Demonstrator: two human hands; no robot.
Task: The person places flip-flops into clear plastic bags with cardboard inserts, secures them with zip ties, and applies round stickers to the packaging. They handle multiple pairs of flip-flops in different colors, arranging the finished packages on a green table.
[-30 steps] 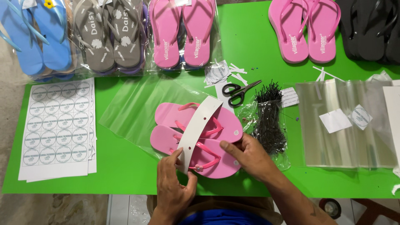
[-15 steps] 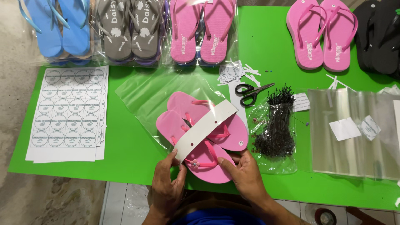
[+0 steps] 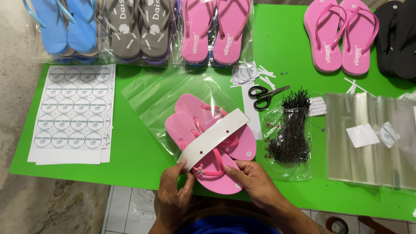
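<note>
A pair of pink flip-flops (image 3: 190, 113) lies stacked on a clear plastic bag (image 3: 149, 93) on the green table (image 3: 138, 156). A white card strip (image 3: 215, 135) with small holes runs slantwise across their straps. My left hand (image 3: 173, 193) pinches the strip's near end at the heel of the front flip-flop. My right hand (image 3: 255, 183) rests on the heel edge of that same flip-flop, fingers pressed to its sole.
Sticker sheets (image 3: 73, 113) lie at the left. Bagged flip-flops in blue (image 3: 69, 26), grey (image 3: 138, 28) and pink (image 3: 216, 30) line the far edge, with loose pink (image 3: 340, 34) and black (image 3: 396, 39) pairs. Scissors (image 3: 265, 95), a bag of black ties (image 3: 291, 134) and clear bags (image 3: 372, 138) sit right.
The view has shifted slightly. My hands have slid down to the heel end of the flip-flops, and the left hand now pinches the strip's near end.
</note>
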